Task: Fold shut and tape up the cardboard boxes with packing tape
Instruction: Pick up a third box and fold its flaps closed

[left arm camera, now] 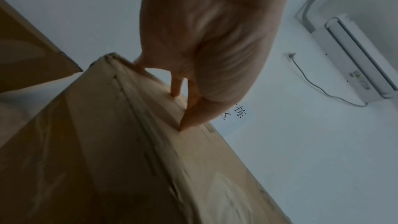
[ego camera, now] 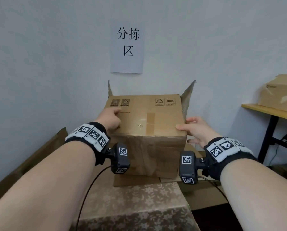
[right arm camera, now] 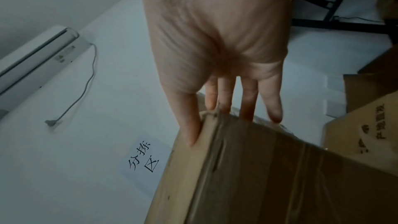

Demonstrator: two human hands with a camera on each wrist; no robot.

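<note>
The person's left hand (ego camera: 110, 120) lies on the near top flap of the brown cardboard box (ego camera: 147, 130), which stands on a floral-patterned table (ego camera: 139, 205) against the wall; fingers pressed flat, fingertips (left arm camera: 175, 91) down. To fold well, that flap should be held level while the upright side flaps come over. The right hand (ego camera: 195, 130) grips the right top corner, thumb above, fingers spread down the side. The flap bears two QR codes and a recycling mark; the white paper sign (ego camera: 127, 42) reads 分拣区.
</note>
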